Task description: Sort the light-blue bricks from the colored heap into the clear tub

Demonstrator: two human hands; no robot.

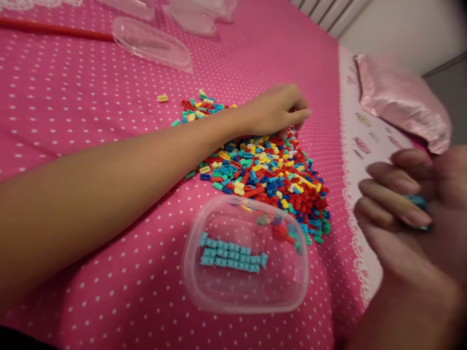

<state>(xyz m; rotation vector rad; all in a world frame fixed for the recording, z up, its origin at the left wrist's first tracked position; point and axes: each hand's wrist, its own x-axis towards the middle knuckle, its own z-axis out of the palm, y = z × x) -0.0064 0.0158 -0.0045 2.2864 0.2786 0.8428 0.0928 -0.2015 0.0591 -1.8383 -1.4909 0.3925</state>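
My left hand reaches over the far edge of a heap of small building bricks in red, blue, yellow, green and teal. Its fingers are curled and pinched, slightly blurred, and what they hold, if anything, is hidden. At the right, my right hand is turned palm up with its fingers curled round some small blue bricks, partly covered by the fingers. In front of the heap stands a clear plastic container. Light blue bricks lie in it, lined up in rows.
Clear plastic pieces and a red stick lie at the back left. A single yellow brick sits apart from the heap. A shiny pink pillow rests at the right, on the pink dotted cloth's white lace-edged border.
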